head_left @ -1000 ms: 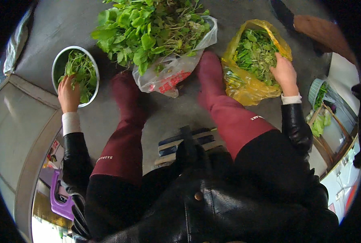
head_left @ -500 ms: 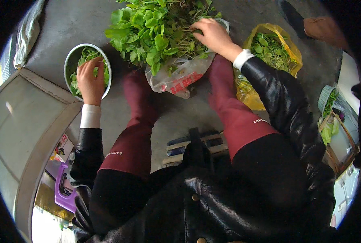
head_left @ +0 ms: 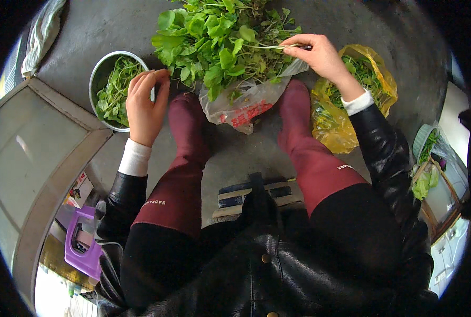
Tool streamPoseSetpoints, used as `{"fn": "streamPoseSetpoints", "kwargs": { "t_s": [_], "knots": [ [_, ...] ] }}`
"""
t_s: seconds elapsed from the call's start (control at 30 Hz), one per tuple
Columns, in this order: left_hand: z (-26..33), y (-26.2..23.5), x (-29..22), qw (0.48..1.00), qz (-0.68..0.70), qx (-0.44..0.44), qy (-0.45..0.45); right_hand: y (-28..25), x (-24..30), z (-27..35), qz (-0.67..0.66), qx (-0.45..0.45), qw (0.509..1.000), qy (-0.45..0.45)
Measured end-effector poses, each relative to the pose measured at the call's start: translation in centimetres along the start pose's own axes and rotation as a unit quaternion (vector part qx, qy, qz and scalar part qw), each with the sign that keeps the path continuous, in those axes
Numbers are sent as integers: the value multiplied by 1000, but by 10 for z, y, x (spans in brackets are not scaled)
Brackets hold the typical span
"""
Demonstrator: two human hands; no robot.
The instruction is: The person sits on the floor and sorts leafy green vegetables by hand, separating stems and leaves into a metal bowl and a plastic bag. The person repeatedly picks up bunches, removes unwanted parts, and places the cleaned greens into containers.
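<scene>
A big heap of leafy greens (head_left: 214, 45) lies in front of me, partly on a clear plastic bag (head_left: 246, 105) with red print. My right hand (head_left: 320, 55) pinches the end of a long pale stem (head_left: 267, 47) at the heap's right side; a round leaf at its other end rests over the heap. My left hand (head_left: 146, 103) is closed, fingertips together, between the heap and a metal bowl (head_left: 94, 79), beside the bowl's right rim. Something dark shows among its fingers, too small to name. Picked greens (head_left: 116, 95) fill part of the bowl.
A yellow plastic bag (head_left: 388, 87) of greens stands to the right, beyond my boot. Farther right are a basket (head_left: 421, 142) and leafy vegetables (head_left: 426, 179). A pale cabinet (head_left: 40, 132) and a purple plastic item (head_left: 82, 248) stand at left.
My left hand has moved from over the bowl rightward, past its rim. My right hand has drawn right from the heap, with a pale stem now in its fingers.
</scene>
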State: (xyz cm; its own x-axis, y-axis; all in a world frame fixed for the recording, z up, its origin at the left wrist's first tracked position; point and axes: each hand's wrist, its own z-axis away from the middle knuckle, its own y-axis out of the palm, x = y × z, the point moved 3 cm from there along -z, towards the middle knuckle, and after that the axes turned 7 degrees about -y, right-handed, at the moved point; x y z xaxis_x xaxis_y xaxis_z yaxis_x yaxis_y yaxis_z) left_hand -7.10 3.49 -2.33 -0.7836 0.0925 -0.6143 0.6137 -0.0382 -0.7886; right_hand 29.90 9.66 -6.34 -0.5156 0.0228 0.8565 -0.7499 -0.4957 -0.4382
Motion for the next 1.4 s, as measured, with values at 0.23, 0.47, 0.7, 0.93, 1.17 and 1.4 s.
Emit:
{"fn": "streamPoseSetpoints", "kwargs": {
  "t_s": [0.23, 0.47, 0.7, 0.93, 1.17, 1.4],
  "knots": [
    [-36, -14, -80, 991, 61, -24, 113, -15, 65, 9, -124, 71, 989, -35],
    [-46, 34, -125, 965, 4, 108, 238, 5, 93, 12, -193, 133, 971, -38],
    [-39, 46, -110, 968, -46, 162, 188, 15, 115, 42, 162, -42, 931, -325],
    [-21, -57, 23, 985, -99, 115, -80, -69, 24, 102, 100, -289, 947, -96],
    [8, -44, 141, 874, -460, 62, -144, -104, -92, 179, 524, -30, 836, 158],
    [4, -36, 132, 920, -387, 27, -61, -17, -4, 47, 218, -17, 975, -33]
  ]
}}
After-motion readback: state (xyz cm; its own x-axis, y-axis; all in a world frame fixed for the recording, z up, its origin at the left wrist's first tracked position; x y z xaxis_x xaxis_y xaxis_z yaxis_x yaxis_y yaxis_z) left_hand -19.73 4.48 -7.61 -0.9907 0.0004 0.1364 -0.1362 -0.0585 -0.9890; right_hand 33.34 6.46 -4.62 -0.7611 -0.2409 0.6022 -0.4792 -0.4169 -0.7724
